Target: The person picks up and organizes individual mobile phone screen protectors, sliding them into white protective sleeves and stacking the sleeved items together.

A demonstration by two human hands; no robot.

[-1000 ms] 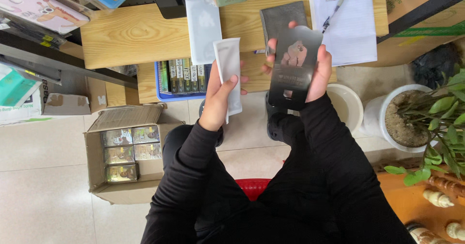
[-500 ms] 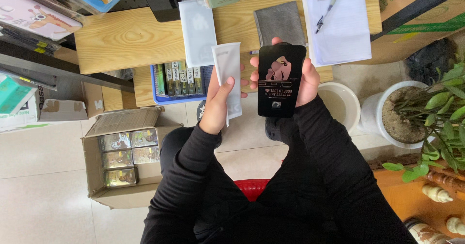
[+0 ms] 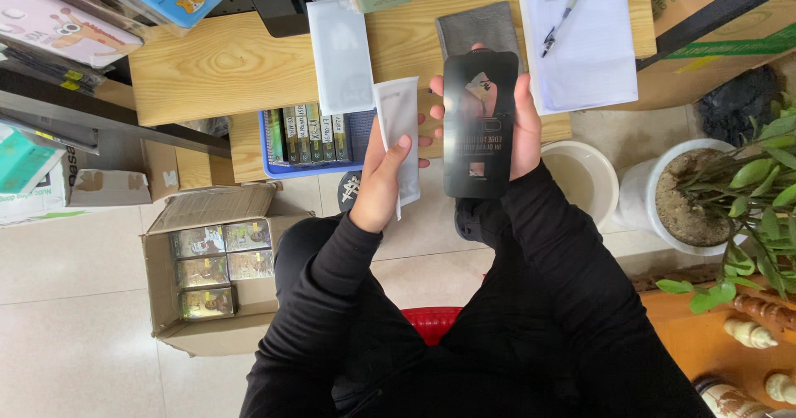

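Black sleeve (image 3: 479, 128) upright, lengthwise away.

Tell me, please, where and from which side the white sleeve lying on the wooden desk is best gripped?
Probably at the near short end of the white sleeve, coming from the person's side. It lies flat and lengthwise, and that end juts over the wooden desk edge, so fingers can pinch above and below.

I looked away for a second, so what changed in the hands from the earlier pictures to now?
The right hand turned the black flat package from tilted to upright and raised it slightly. The left hand kept its grip on the white sleeve. Nothing was let go; the cardboard box on the floor stayed put.
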